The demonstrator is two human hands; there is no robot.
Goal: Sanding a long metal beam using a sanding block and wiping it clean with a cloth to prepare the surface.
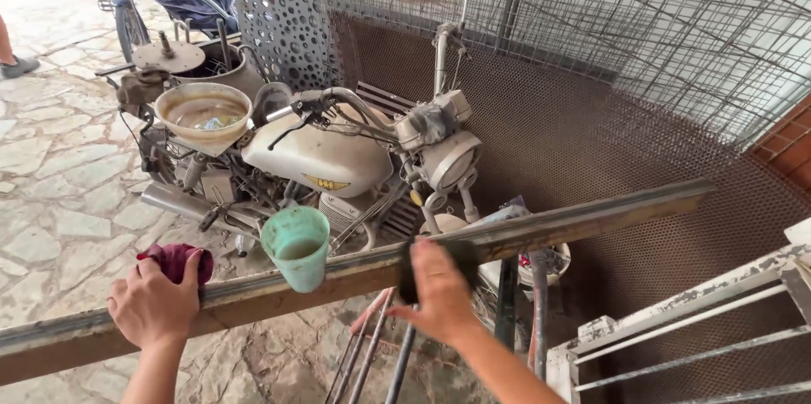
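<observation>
Stone paving (pixel 59 176) runs off to the left, with mesh fencing (pixel 591 117) behind a dusty motorcycle (pixel 329 159) at the far side. Across the near foreground lies a long rusty metal bar (pixel 541 231), slanting up to the right. On its left part the left hand (pixel 152 307) presses a dark red rag (pixel 176 259), fingers curled over it. Near the middle the right hand (pixel 439 290) holds a dark pad (pixel 460 254) against the bar, fingers closed around it. Between them a green plastic cup (pixel 297 245) hangs on the bar.
</observation>
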